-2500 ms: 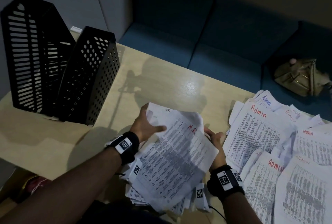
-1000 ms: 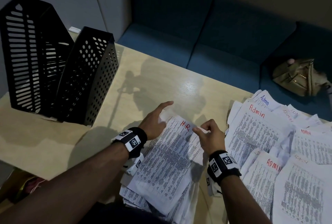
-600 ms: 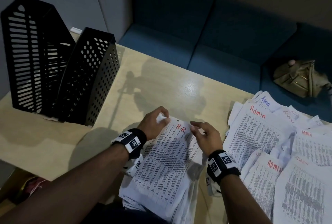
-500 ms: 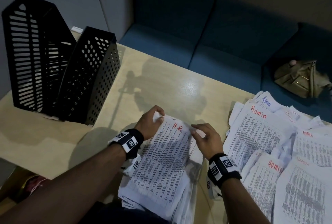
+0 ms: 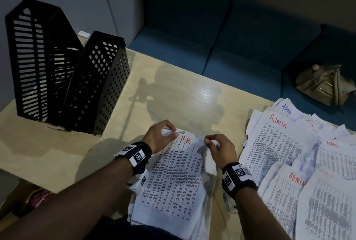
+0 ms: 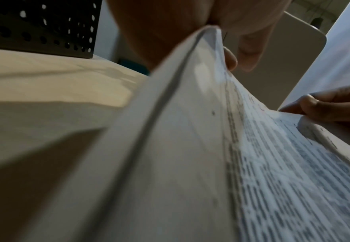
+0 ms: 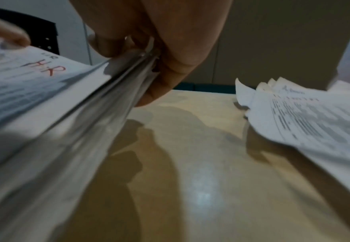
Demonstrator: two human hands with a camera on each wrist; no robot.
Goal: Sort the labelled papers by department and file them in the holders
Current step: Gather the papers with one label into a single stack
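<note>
A stack of printed HR papers [image 5: 173, 178] lies near the table's front edge, its top sheet marked "H.R" in red, far corners lifted; Admin papers [image 5: 300, 160] sprawl loosely at right; two black perforated holders [image 5: 63, 78] stand upright together at far left, one slotted, one round-holed.

Open stretch of bare surface [image 5: 179, 89] between the two black holders [image 5: 63, 78] at far left and the spread of Admin papers [image 5: 300, 155] at right. Room to pass there, straight ahead of the HR stack [image 5: 173, 178]. Right side blocked by the overlapping Admin sheets, reaching the surface's far edge. Holders standing side by side, touching, tops open. Beyond the surface, a blue bench [image 5: 221, 53] with a tan bag [image 5: 323, 84].
</note>
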